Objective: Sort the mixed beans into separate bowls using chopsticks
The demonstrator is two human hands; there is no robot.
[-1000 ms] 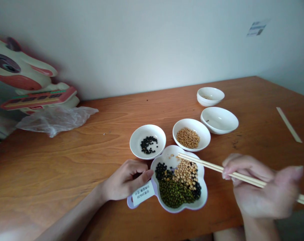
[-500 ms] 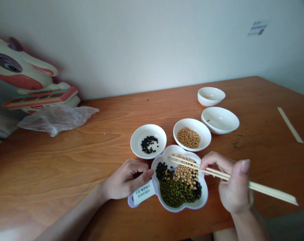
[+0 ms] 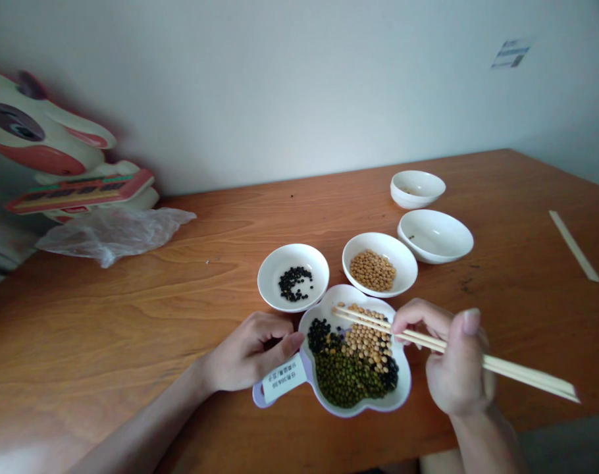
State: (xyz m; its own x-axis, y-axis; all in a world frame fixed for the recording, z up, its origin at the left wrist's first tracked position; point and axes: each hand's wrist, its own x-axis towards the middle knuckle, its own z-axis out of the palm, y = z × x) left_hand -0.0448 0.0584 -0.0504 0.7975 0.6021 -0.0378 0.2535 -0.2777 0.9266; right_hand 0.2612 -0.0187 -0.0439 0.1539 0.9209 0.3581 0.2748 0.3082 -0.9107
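Observation:
A white, purple-edged dish with a labelled handle (image 3: 404,368) holds green mung beans (image 3: 346,380), yellow soybeans (image 3: 366,343) and black beans (image 3: 319,334) in patches. My left hand (image 3: 253,352) grips it at the handle side, thumb on the rim and fingers curled. My right hand (image 3: 452,359) is closed around a pair of wooden chopsticks (image 3: 526,376). Their tips sit close together in the upper part of the dish, by a few soybeans; whether they pinch one is too small to tell. Just behind the dish stand a bowl of black beans (image 3: 267,283) and a bowl of soybeans (image 3: 404,266).
Farther back right are a white bowl with a few dark specks (image 3: 438,240) and another white bowl (image 3: 418,187). A pale flat strip (image 3: 574,245) lies at the right. A cow-shaped toy keyboard (image 3: 82,191) and a clear plastic bag (image 3: 112,230) occupy the left, near the wall.
My right hand and the chopsticks' rear ends have shifted slightly left. The chopstick tips stay at nearly the same spot in the dish. My left hand keeps its place.

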